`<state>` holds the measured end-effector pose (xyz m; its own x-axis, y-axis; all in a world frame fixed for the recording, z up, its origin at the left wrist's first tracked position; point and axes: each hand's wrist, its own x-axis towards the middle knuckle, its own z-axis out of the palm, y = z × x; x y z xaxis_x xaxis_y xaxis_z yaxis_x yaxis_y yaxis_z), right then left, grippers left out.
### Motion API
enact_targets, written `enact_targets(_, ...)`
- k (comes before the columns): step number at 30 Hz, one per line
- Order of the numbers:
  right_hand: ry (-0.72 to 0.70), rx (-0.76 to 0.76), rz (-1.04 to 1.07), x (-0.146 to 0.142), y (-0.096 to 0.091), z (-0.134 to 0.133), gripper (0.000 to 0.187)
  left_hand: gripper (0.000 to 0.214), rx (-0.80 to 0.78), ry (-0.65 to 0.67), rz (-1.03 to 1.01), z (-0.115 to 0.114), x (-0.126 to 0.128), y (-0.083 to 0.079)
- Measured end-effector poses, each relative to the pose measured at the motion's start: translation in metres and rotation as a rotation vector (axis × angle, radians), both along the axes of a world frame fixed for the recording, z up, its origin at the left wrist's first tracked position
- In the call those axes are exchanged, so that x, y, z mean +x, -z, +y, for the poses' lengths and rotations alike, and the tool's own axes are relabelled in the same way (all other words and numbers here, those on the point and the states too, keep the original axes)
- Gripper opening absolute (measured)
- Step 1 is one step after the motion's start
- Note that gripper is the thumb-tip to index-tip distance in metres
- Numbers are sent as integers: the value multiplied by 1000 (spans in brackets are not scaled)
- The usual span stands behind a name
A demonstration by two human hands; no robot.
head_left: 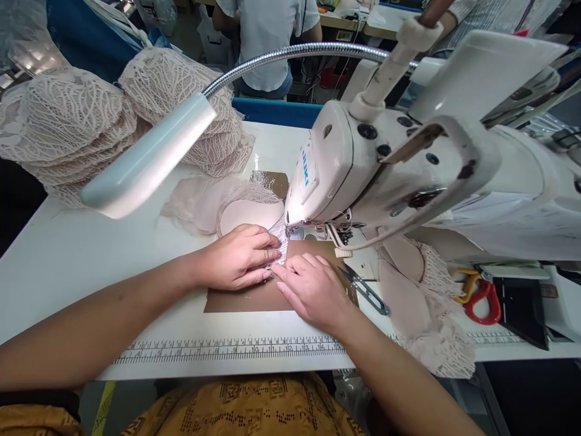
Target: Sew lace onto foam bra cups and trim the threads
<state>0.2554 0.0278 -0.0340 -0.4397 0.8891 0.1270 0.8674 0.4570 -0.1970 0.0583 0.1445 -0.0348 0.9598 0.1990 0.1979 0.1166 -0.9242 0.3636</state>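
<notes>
A beige lace bra cup (251, 215) with a smooth padded face lies left of the needle of a white sewing machine (318, 163). Its lace edge runs under the presser foot area. My left hand (238, 257) presses on this edge with curled fingers, thumb close to my right hand. Fingertips of my right hand (313, 284) pinch the near end of the same lace edge, in front of the needle. Both hands rest over a brown sheet (254, 301) on the white table (181, 327). What lies under the fingers is hidden.
Stacks of lace cups (68, 121) stand at the back left. A lamp (149, 157) on a bendable neck hangs over the table. Thread snips (365, 289), more lace cups (403, 297) and red-handled scissors (483, 303) lie right. A ruler strip (236, 350) lines the front edge. A person (272, 42) sits beyond.
</notes>
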Motion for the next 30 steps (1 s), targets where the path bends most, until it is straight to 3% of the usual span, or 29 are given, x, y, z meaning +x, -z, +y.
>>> enact_targets(13,-3,25,73,5,2,0,25,35,14,41,38,1,-1,0)
enact_targets(19,146,80,208,9,6,1,29,37,0,70,32,1,-1,-4)
enact_targets(30,103,80,72,7,7,3,33,33,-40,102,32,1,-1,-6)
